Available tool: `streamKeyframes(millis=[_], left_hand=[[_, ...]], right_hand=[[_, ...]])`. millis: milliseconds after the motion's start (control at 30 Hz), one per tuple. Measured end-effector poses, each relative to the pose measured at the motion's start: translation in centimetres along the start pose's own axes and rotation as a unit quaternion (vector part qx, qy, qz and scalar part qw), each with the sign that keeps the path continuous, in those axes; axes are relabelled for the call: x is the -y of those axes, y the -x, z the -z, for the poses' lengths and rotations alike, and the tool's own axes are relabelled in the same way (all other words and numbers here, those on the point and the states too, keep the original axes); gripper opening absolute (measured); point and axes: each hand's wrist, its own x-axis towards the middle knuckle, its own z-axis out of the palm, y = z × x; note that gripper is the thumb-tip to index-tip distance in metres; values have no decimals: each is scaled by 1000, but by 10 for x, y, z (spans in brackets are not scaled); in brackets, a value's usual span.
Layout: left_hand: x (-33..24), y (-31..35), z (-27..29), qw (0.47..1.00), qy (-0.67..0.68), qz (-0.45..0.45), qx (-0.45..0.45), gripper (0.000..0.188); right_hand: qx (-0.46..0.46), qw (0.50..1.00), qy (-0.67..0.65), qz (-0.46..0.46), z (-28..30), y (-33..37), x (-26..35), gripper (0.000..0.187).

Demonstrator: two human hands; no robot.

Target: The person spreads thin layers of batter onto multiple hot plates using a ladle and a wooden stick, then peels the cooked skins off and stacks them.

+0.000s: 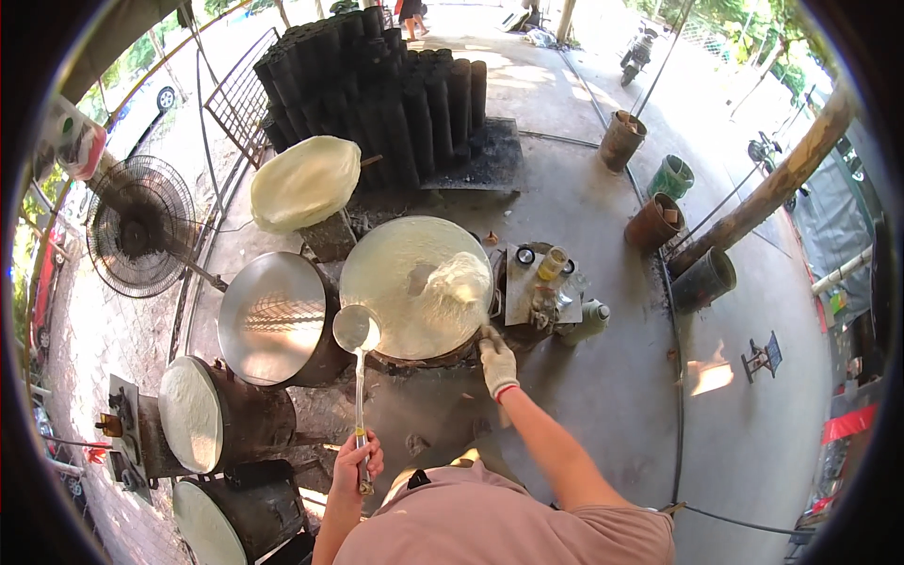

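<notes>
Over the near-left edge of the big round griddle (pixel 428 362), the ladle (pixel 360 399) is hanging, bowl end away from the person. Left hand (pixel 358 461) is gripping its handle, fingers wrapped around. Right hand (pixel 497 363), in a pale work glove, is resting at the griddle's near-right edge; can't tell if the fingers are closing on anything. Pale batter (pixel 391 268) is covering the griddle top, with a lumpy mound sitting right of centre. Shiny pan (pixel 273 320) is standing just left. Behind it, pale round sheets (pixel 306 184) are lying piled. Jars (pixel 553 264) are standing on a small stand to the right.
</notes>
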Motion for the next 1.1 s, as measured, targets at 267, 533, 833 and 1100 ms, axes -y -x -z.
streamKeyframes(millis=[267, 533, 833, 1100], left_hand=[[-2, -17, 1, 998, 35, 39, -19, 15], [18, -31, -15, 995, 58, 74, -34, 13], [35, -29, -40, 988, 18, 85, -125, 5], [19, -75, -45, 968, -169, 51, -180, 11]], right_hand=[[-15, 976, 157, 149, -12, -39, -6, 32], [126, 920, 370, -18, -16, -40, 85, 38], [220, 943, 250, 16, 1, -102, 32, 33], [266, 920, 176, -228, 26, -46, 85, 29]])
